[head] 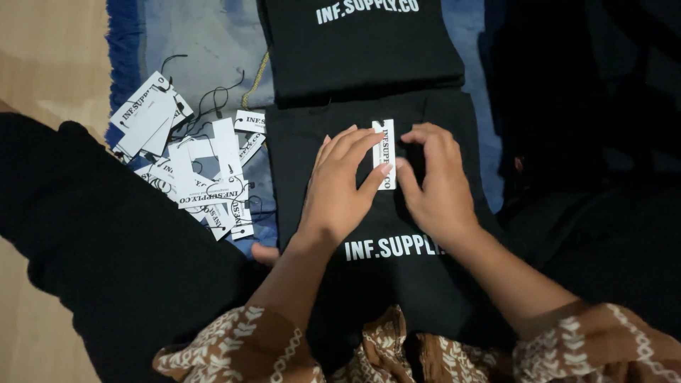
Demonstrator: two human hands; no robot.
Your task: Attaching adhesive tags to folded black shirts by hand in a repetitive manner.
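Your left hand (pixel 339 186) lay flat on the folded black shirt (pixel 376 234), fingers together, index and thumb pinching the left edge of the white paper tag (pixel 384 153). Your right hand (pixel 434 183) was curled, fingertips bunched on the tag's right edge; can't tell exactly what they gripped beyond that.

The tag sat on the upper middle of the shirt, between your 2 hands. Long axis ran away from you, near vertical in the head view, notched end farthest from you. Its printing ran along that axis.

Progress, my read: the tag was placed on the shirt but not visibly fixed. No string seen on it. 1 more folded black shirt (pixel 358 42) lay just past this one, edges touching; no tag visible on it.

A loose pile of white tags with black strings (pixel 188 167) sat to your left on the blue mat (pixel 206 50), so plenty of tags were left. Dark cloth (pixel 106 241) covered the floor on that side, and more dark fabric to your right was too dim to count.
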